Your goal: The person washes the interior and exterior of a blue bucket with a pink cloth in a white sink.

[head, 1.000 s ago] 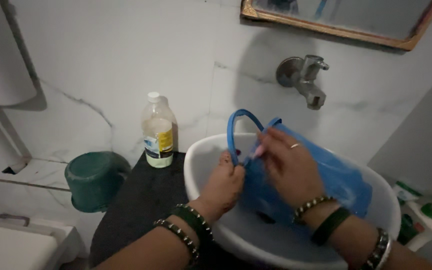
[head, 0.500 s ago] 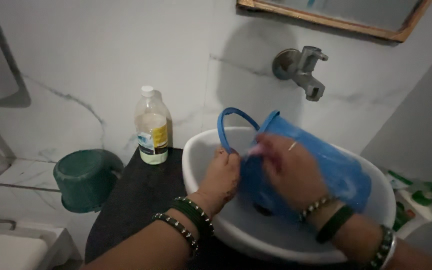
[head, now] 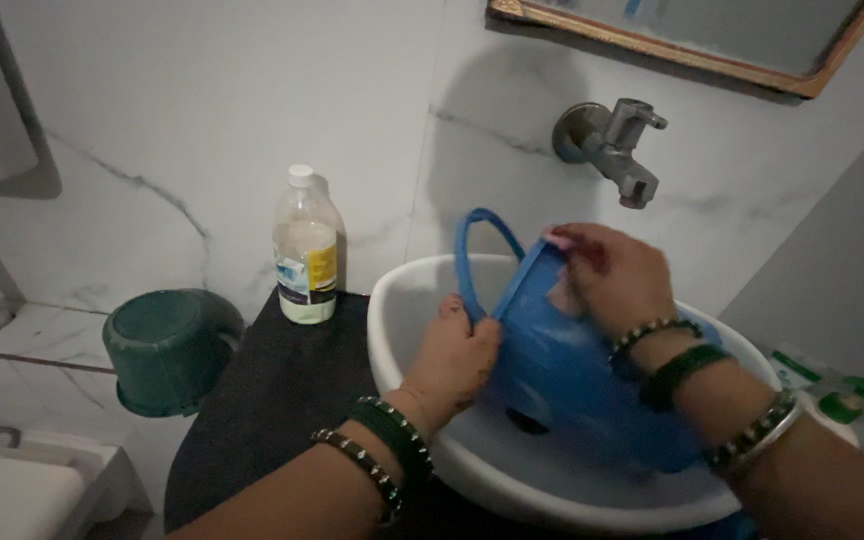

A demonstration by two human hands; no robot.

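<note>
While tilted on its side over the white washbasin [head: 392, 340], the blue plastic jug [head: 572, 375], seemingly light, stiff and wet-slippery, is gripped at its handle [head: 477, 250] by the left hand [head: 457, 355] and at its rim by the right hand [head: 617, 280].

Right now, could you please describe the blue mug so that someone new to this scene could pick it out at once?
Find the white basin below the metal wall tap. Tilted over its bowl is the blue plastic mug, the left hand at its looped handle and the right hand on its rim. It is the only blue thing; the tub nearby is green.
</note>
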